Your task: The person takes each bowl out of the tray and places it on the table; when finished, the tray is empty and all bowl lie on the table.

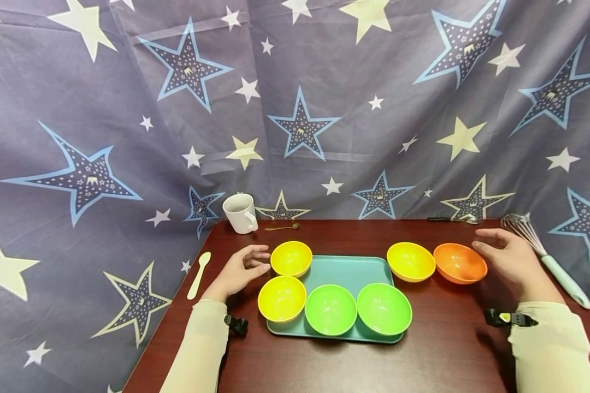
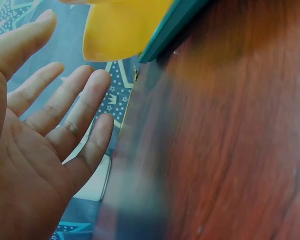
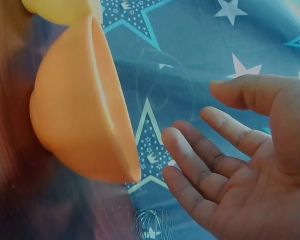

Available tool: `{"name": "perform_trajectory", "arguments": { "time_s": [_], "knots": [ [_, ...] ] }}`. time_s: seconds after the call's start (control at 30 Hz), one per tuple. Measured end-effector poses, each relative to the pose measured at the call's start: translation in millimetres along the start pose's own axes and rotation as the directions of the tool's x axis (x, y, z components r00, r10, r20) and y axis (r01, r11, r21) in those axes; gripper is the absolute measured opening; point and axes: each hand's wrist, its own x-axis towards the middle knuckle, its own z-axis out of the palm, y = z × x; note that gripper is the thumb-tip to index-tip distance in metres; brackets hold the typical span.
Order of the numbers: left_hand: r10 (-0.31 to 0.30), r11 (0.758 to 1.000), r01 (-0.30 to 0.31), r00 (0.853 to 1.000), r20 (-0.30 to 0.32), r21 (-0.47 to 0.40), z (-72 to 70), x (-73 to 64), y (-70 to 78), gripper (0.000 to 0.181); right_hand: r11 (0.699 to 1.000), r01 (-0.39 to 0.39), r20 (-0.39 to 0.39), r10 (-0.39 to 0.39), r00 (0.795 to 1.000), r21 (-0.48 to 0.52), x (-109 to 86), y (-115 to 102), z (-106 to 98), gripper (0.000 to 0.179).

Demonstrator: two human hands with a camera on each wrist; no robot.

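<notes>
My left hand point(image 1: 242, 271) is beside the upper-left yellow bowl point(image 1: 291, 258), its fingers relaxed and apart from one another in the left wrist view. Nothing lies in its palm. That bowl and a second yellow bowl point(image 1: 282, 299) sit at the left side of a teal tray point(image 1: 349, 267). Along the tray's near side stand two green bowls point(image 1: 330, 310). To the right of the tray, another yellow bowl point(image 1: 410, 262) stands beside an orange bowl point(image 1: 459, 264). My right hand point(image 1: 510, 259) hovers just right of the orange bowl, fingers loosely spread around nothing.
A white mug point(image 1: 240, 213) and a small spoon point(image 1: 282, 227) are at the back left. A cream spoon point(image 1: 199, 275) lies at the left edge. A whisk point(image 1: 546, 254) lies beyond my right hand, and a dark-handled utensil point(image 1: 454, 219) at the back. Star-patterned cloth point(image 1: 319, 180) hangs behind the table.
</notes>
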Motion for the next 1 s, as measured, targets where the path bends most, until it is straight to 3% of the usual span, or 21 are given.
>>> {"name": "perform_trajectory", "arguments": {
  "time_s": [0.33, 0.8, 1.0],
  "knots": [
    [-0.012, 1.0, 0.011, 0.999, 0.03, 0.028, -4.7, -10.3, -0.9, 0.059, 1.0, 0.014, -0.006, -0.014, 1.0, -0.017, 0.4, -19, 10, 0.04],
    [-0.013, 0.999, 0.012, 0.999, 0.036, 0.042, -2.7, -38.1, 4.4, 0.058, 0.99, 0.033, -0.056, -0.025, 0.998, 0.136, 3.7, -43, 36, 0.038],
    [0.009, 0.998, -0.012, 0.999, 0.054, 0.063, -0.5, -47.5, 9.0, 0.057, 0.99, 0.019, -0.049, -0.012, 0.999, 0.141, 3.4, -52, 45, 0.04]
  ]
}}
